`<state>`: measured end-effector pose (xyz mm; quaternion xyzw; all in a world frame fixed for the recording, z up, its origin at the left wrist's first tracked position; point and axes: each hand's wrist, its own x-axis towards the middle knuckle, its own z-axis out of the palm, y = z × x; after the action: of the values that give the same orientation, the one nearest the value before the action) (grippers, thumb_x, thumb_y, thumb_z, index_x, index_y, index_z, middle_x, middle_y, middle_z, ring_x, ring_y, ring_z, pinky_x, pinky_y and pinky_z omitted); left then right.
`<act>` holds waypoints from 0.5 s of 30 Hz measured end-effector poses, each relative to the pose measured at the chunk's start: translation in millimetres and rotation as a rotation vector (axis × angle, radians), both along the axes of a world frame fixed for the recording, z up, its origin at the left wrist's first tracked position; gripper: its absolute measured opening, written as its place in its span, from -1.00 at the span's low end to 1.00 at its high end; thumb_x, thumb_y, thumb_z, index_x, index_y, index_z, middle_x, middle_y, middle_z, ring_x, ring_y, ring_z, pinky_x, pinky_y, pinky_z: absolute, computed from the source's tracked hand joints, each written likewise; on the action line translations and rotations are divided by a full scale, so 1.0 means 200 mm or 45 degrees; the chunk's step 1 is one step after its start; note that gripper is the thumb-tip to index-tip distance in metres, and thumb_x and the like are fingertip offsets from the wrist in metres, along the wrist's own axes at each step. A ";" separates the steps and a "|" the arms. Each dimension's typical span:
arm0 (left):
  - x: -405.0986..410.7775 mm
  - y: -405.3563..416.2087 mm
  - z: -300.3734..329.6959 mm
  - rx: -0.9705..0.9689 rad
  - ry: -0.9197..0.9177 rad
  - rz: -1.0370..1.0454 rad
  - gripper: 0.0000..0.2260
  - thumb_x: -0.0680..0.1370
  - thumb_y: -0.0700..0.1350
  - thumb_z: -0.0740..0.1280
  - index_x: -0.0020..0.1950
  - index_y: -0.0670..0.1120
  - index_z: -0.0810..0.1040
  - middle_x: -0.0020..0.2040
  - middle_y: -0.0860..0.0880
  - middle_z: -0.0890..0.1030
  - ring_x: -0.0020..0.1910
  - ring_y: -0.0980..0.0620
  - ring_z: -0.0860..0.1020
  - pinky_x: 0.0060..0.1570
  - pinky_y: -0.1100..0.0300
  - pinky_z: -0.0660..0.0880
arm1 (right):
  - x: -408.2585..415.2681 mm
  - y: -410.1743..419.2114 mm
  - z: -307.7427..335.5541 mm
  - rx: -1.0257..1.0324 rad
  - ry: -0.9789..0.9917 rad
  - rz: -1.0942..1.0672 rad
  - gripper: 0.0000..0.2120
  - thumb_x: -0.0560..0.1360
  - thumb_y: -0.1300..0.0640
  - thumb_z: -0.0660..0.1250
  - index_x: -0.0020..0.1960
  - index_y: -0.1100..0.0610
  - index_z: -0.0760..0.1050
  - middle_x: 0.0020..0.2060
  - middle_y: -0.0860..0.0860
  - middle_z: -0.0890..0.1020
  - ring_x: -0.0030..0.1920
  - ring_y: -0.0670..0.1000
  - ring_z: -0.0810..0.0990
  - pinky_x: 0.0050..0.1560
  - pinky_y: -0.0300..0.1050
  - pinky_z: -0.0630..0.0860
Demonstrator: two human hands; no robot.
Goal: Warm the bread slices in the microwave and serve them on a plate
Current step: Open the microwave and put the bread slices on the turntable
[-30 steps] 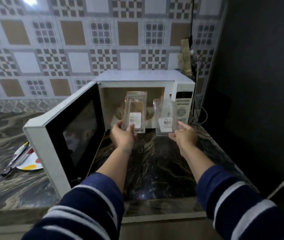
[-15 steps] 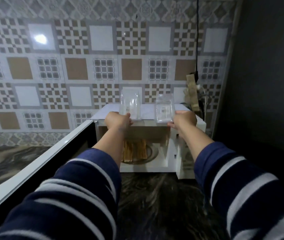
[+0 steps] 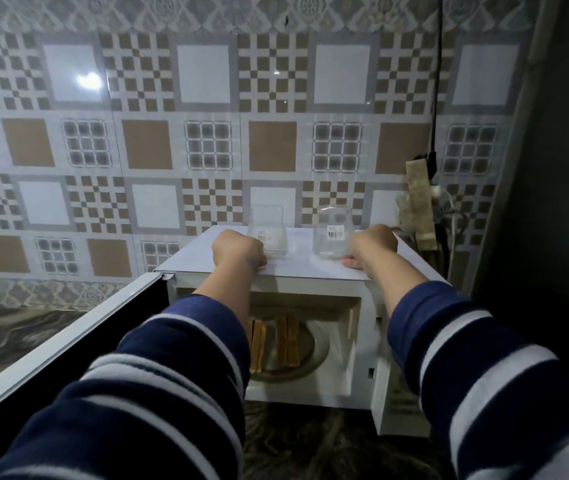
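The white microwave (image 3: 311, 268) stands open, its door (image 3: 78, 344) swung out to the left. Inside, several bread slices (image 3: 274, 341) stand on edge on the round turntable (image 3: 314, 348). Two clear plastic containers stand upright on the microwave's top: the left container (image 3: 269, 230) and the right container (image 3: 333, 233) with a barcode label. My left hand (image 3: 238, 249) grips the base of the left container. My right hand (image 3: 373, 244) holds the base of the right container, thumb on the microwave top.
A patterned tile wall rises behind the microwave. A power strip (image 3: 418, 202) and a black cable (image 3: 435, 98) hang at the right, next to a dark wall. The dark marbled counter (image 3: 311, 445) runs below and to the left.
Both hands have raised the two clear containers from in front of the open microwave up to its top, where they now stand. The view has moved closer and higher.
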<state>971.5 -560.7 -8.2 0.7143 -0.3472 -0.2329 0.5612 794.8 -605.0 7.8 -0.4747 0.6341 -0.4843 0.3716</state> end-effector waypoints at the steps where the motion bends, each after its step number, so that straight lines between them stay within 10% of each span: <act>1: 0.01 -0.01 -0.01 0.070 -0.049 0.042 -0.82 0.58 -0.11 0.28 0.11 -0.17 0.53 -0.08 -0.05 0.56 -0.17 0.03 0.55 -0.32 0.27 0.44 | 0.00 -0.01 -0.01 -0.004 -0.014 0.011 -0.90 0.55 0.36 0.28 0.06 0.34 0.47 -0.10 0.22 0.59 -0.04 0.17 0.67 -0.01 -0.03 0.64; 9: 0.06 0.11 0.03 0.178 -0.636 0.074 -0.69 0.57 0.08 0.30 -0.10 -0.16 0.37 -0.30 -0.07 0.55 -0.21 -0.07 0.55 -0.28 0.15 0.43 | -0.01 0.04 0.02 -0.009 0.236 -0.019 -0.78 0.55 0.37 0.25 0.19 0.31 0.47 -0.02 0.22 0.58 -0.23 0.13 0.59 -0.08 0.00 0.66; 15: 0.17 0.35 0.04 0.348 -0.803 -0.099 -0.68 0.58 0.05 0.27 -0.11 -0.21 0.57 -0.25 -0.08 0.62 -0.25 -0.03 0.59 -0.17 0.14 0.54 | 0.07 0.31 0.04 -0.092 0.692 -0.048 -0.69 0.54 0.27 0.25 0.27 0.27 0.44 0.18 0.19 0.54 0.15 0.19 0.54 0.04 -0.04 0.55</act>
<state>1004.7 -491.2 -0.5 0.8060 -0.4962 -0.0663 0.3160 808.8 -542.2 16.7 -0.5883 0.7015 -0.3684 0.1616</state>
